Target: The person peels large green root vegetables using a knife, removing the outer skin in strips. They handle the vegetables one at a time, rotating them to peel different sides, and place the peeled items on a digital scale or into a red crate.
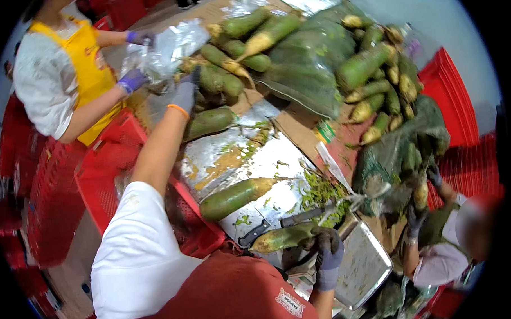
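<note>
My right hand (327, 254), in a grey-purple glove, grips one end of a green radish (283, 238) just in front of my red apron. My left hand (185, 94), gloved with an orange cuff, reaches far out to the left side of a heap of green radishes (223, 80). Its fingers touch or nearly touch the heap; their grip is hidden. A single radish (235, 198) lies on the metal work surface (276, 156). Close to the held radish are a black-handled knife (254, 234) and a second dark-handled tool (304, 217).
A red crate (108, 173) stands at the left edge. Leaf scraps (320, 191) litter the surface. Beyond are a green mesh sack (303, 69) and more radishes (364, 67). A metal pan (364, 265) lies right. Co-workers stand left, by a plastic bag (171, 44), and right.
</note>
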The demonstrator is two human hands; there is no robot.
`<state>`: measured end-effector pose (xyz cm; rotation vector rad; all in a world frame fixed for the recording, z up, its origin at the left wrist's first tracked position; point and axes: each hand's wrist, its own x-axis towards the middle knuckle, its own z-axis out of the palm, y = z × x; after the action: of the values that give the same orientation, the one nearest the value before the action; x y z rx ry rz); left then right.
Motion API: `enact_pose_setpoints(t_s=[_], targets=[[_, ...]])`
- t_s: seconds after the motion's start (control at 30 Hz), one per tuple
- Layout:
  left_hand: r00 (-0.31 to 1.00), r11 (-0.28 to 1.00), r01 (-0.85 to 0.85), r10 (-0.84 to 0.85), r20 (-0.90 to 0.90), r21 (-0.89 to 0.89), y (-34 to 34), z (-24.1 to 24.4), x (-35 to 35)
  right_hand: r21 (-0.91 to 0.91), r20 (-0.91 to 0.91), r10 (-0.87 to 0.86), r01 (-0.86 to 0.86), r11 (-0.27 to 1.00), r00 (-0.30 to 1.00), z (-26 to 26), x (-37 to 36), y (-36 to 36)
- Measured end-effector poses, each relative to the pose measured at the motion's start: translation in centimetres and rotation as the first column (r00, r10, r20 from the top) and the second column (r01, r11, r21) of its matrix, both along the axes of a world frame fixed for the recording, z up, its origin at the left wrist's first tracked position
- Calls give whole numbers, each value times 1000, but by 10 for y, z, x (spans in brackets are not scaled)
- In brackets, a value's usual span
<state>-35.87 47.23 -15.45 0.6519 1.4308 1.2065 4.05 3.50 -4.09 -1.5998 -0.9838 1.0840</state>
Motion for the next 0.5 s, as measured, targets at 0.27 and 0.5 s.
enact_pose_setpoints(t_s=[0.27,0.5], targets=[[1000,999,16,-16,-9,-42,-5,-19,-28,-5,375,103,-109,994,921,-18,26,7],[997,997,23,-18,75,-69,-33,-5,-3,107,826,42,-229,968,562,-25,31,6]])
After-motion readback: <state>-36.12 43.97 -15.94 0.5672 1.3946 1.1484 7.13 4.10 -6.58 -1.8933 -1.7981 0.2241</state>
